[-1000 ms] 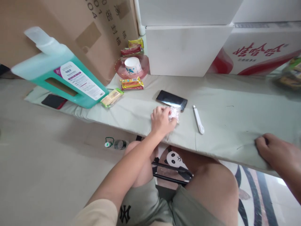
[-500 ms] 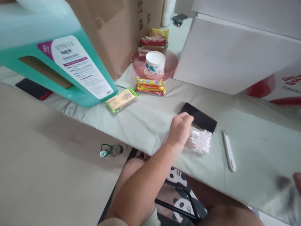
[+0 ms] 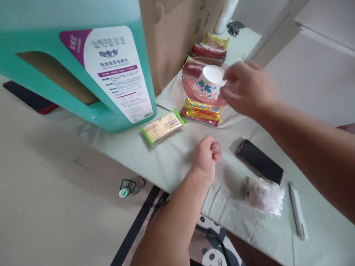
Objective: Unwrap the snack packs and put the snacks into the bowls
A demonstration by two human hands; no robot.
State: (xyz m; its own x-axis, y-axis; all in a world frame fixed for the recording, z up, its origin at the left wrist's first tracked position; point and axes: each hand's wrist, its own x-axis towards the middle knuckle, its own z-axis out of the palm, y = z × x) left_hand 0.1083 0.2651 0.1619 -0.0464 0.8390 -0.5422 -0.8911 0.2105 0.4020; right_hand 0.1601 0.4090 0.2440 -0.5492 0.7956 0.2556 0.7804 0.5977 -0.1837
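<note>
My right hand [image 3: 245, 88] reaches across the table and pinches the rim of a white paper cup [image 3: 208, 82] with a blue leaf print. The cup sits tilted in a pink glass dish [image 3: 194, 83]. My left hand [image 3: 206, 155] rests as a loose fist on the pale green tablecloth [image 3: 177, 155], holding nothing I can see. A crumpled clear plastic wrapper [image 3: 264, 192] lies on the cloth to the right of that fist, apart from it. A black phone [image 3: 259, 160] lies just behind the wrapper.
A big teal detergent jug [image 3: 83, 62] stands at the left, a cardboard box [image 3: 177, 33] behind it. A cracker pack [image 3: 163, 127] and yellow-red snack bars [image 3: 202, 110] lie near the dish. A white pen-like tool [image 3: 298, 210] lies far right. A bottle [image 3: 130, 186] is on the floor.
My left hand let go of the plastic wrapper and drew back into a fist. My right hand came from the table's right edge to the paper cup. The view swung left and closer.
</note>
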